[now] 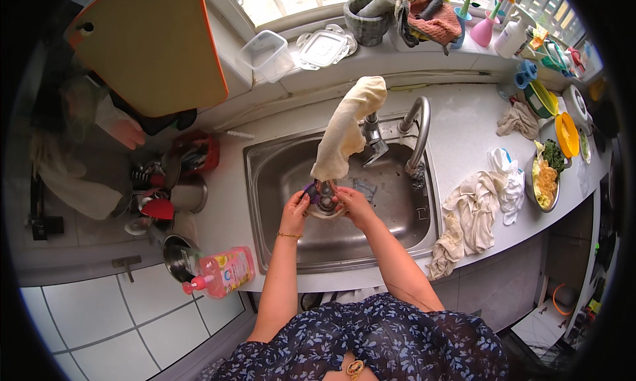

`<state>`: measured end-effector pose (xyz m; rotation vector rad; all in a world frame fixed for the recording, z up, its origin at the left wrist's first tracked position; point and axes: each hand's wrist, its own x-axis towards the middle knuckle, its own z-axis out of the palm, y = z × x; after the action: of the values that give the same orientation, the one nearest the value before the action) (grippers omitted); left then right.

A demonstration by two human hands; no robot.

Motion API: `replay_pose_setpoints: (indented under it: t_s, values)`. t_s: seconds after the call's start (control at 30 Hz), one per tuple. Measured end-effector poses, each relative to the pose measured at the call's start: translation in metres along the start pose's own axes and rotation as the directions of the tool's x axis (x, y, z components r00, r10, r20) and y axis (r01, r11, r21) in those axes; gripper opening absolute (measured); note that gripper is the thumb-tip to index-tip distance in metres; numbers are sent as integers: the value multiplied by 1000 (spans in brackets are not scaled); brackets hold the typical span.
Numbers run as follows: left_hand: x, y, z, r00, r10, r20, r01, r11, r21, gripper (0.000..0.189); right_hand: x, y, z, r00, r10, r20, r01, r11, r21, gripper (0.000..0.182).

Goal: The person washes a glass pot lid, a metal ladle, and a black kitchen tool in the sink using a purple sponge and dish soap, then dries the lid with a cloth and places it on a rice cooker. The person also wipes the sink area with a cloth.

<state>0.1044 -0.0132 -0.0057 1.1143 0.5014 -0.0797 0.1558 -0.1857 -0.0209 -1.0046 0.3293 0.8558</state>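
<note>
Over the front half of the steel sink (pixel 278 242), my left hand (pixel 296 208) and my right hand (pixel 355 206) grip opposite sides of a small round shiny piece (pixel 326 203). It looks clear or metallic; its exact kind is hard to tell. A purple part (pixel 312 192) shows at my left fingertips. Just beyond my hands, a cream cloth (pixel 348 127) hangs draped in front of the tap (pixel 373 137), hiding part of it. Behind my right hand, a greyish scrap (pixel 365 188) lies on the sink floor.
A curved steel spout (pixel 422 127) rises at the sink's right rim. Crumpled cloths (pixel 477 202) and a bowl of food (pixel 545 182) lie to the right. A pink soap bottle (pixel 228 271) is at the left front edge. A stone mortar (pixel 366 28) stands on the windowsill.
</note>
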Motion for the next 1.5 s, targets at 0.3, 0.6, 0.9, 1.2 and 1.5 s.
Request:
replay_pose_setpoints:
  t_s: [0.3,0.6,0.9,1.2,1.5]
  values:
    - [-2,27,14,947,194,257,-319,677,663,24,22,10,2,927,-234,294,364,750,-553,14]
    - [0,10,12,987,-161,29,161,987,-20,19,-2,-14,2,990,-134,46,141,934,-327,21]
    - [-26,-12,29,986,-155,59,165,872,-460,12,-4,19,11,952,273,-141,-287,954,-91,55]
    - [-83,-18,22,803,596,-6,-250,346,904,48,29,40,17,977,142,156,-195,890,411,28]
    - [-209,73,7,842,522,-135,-225,567,792,20,85,-4,-72,751,-463,-471,21,730,-683,31]
